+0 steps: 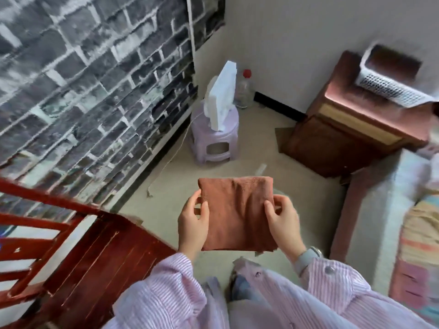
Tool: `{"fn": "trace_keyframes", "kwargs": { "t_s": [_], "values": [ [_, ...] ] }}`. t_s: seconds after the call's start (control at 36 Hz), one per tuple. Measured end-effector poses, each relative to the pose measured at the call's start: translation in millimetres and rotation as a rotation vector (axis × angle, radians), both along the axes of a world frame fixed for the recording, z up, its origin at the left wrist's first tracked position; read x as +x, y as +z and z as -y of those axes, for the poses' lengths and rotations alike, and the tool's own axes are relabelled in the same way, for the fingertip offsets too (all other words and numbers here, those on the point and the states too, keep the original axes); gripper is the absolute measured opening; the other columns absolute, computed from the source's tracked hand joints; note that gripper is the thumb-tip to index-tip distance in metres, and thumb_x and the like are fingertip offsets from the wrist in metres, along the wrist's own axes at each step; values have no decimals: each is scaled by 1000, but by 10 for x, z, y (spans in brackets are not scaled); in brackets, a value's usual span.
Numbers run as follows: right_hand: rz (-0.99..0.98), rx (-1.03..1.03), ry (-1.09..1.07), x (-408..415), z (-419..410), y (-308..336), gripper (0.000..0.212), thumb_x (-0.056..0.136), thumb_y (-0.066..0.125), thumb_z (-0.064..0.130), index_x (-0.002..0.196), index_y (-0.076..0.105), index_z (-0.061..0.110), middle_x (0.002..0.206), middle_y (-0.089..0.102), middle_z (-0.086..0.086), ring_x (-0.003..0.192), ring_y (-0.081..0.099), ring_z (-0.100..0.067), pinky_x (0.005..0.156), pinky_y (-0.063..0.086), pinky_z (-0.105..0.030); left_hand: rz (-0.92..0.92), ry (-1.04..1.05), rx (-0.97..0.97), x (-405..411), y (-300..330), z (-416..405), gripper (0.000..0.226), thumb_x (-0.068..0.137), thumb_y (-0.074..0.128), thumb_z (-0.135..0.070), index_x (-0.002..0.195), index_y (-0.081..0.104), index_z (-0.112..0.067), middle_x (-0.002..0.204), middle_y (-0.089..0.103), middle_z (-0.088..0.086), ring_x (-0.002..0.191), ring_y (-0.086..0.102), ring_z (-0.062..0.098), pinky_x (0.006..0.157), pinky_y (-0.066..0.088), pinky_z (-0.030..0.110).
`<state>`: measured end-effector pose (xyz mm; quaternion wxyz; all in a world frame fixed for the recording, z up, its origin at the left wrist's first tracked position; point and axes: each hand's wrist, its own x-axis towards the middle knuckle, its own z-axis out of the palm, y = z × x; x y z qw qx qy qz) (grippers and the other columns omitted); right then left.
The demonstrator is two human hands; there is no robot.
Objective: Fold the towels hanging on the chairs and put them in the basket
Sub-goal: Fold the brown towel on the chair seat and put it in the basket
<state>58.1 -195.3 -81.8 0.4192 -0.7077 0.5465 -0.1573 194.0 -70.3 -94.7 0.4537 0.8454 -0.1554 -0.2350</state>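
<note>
- Head view: the left hand [193, 222] is gripping the left edge of the brown towel [237, 214], with the thumb lying on top and the other fingers going under the cloth.
- The right hand [282, 218] is pinching the right edge of the towel, its fingers curled around the folded layers.
- The towel is being held in the air in front of the body, above the floor, between the red wooden chair [78, 245] on the left and the bed [389, 222] on the right.
- The white basket [392, 79] is sitting on the brown cabinet [351, 124], well apart from the towel, up and to the right.
- What could go wrong, in my judgement: the layers are only being held at two edges, so the fold may be opening if one hand lets go during the carrying. The basket looks near the edge of the cabinet, so a hard push may be tipping it.
- The towel is looking like a neat rectangle, folded in several layers, soft, with light wrinkles in the middle.
</note>
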Motion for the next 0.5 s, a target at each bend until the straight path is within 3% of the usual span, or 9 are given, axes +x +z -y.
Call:
{"fn": "trace_keyframes", "kwargs": {
  "t_s": [0.19, 0.28, 0.36, 0.5],
  "values": [
    [91, 0, -191, -485, 1117, 262, 28, 88, 56, 14, 114, 45, 13, 84, 49, 21, 81, 52, -11, 76, 35, -21, -48, -137, -54, -321, 203, 1411, 34, 90, 52, -16, 124, 54, -18, 104, 64, 4, 88, 60, 15, 83, 46, 26],
    [118, -16, -257, -585, 1451, 307, 27, 88, 56, 14, 113, 46, 16, 85, 51, 19, 83, 54, -10, 80, 39, -26, -32, -214, -81, -342, 263, 1871, 34, 90, 53, -15, 124, 54, -17, 103, 63, 2, 89, 60, 15, 83, 45, 24],
    [148, -39, -319, -671, 1856, 317, 25, 88, 55, 13, 112, 49, 18, 86, 52, 19, 82, 53, -7, 77, 38, -24, -24, -296, -106, -352, 323, 2410, 33, 90, 53, -14, 123, 54, -16, 104, 61, -1, 89, 59, 16, 82, 45, 24],
    [185, -101, -382, -685, 2637, 321, 25, 88, 56, 11, 110, 49, 19, 86, 50, 19, 79, 51, 3, 62, 34, -9, 20, -415, -127, -235, 285, 3364, 33, 91, 52, -15, 124, 53, -17, 107, 58, -3, 93, 58, 15, 87, 47, 29]
  ]
}}
